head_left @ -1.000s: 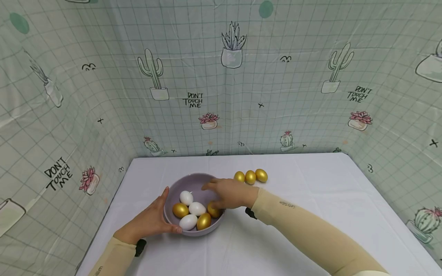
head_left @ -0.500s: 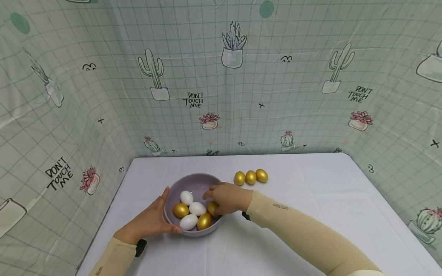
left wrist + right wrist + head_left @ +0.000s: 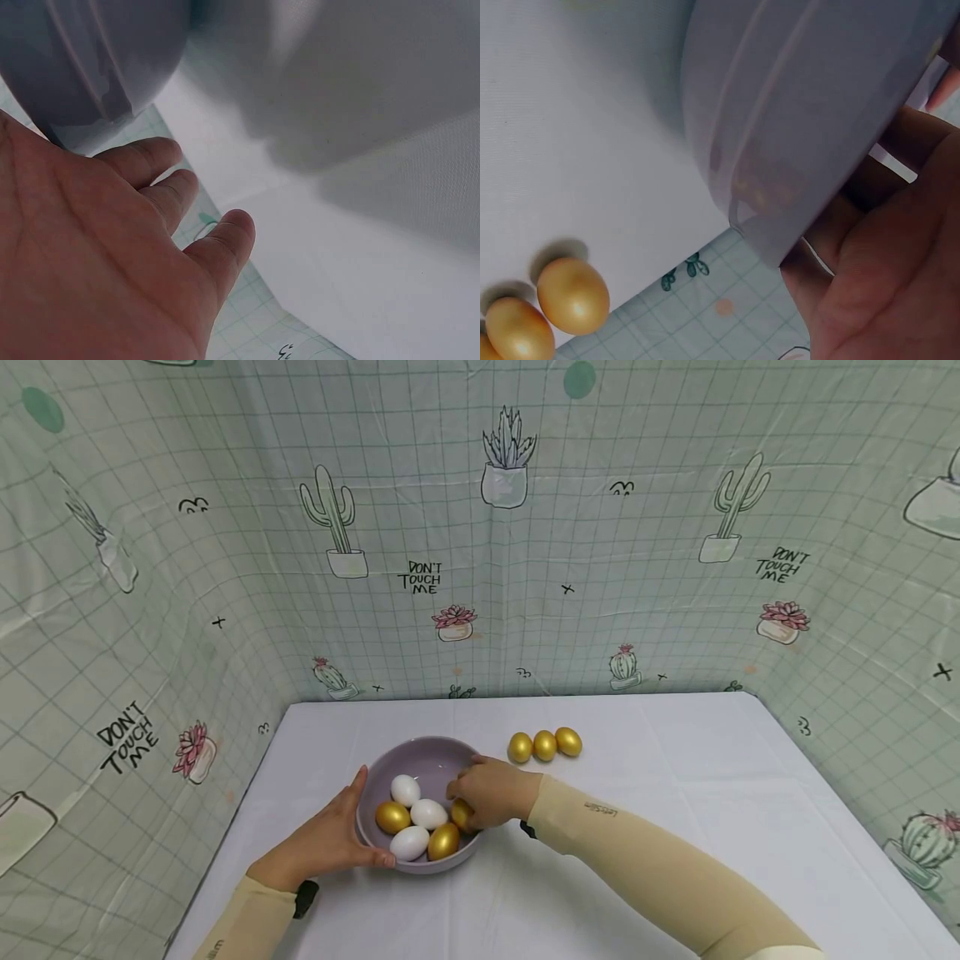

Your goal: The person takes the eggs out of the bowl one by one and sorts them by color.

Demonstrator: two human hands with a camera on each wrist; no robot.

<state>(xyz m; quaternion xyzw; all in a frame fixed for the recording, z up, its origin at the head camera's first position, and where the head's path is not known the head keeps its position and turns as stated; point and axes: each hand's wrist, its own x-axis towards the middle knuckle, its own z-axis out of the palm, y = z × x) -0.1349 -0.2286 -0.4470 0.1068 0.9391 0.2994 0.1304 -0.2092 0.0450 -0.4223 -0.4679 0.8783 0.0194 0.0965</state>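
A mauve bowl (image 3: 431, 752) stands on the table with three white eggs (image 3: 429, 814) and three golden eggs (image 3: 443, 842) in it. My left hand (image 3: 330, 839) holds the bowl's left side, thumb at the front rim and forefinger up along the far side. In the left wrist view, the other fingers (image 3: 225, 240) lie loosely by the bowl's outer wall (image 3: 112, 67). Reaching over the right rim, my right hand (image 3: 495, 792) grips the rightmost golden egg (image 3: 462, 816), which its fingers partly cover. The right wrist view hides that egg behind the bowl wall (image 3: 802, 127).
Three more golden eggs (image 3: 545, 746) lie in a row behind and right of the bowl. White cloth covers the table (image 3: 637, 760). A patterned curtain (image 3: 555, 635) rises along its back and sides.
My right hand has moved slightly left and down into the bowl, its fingers drawing closer round the rightmost golden egg. The left hand and the bowl have stayed in place.
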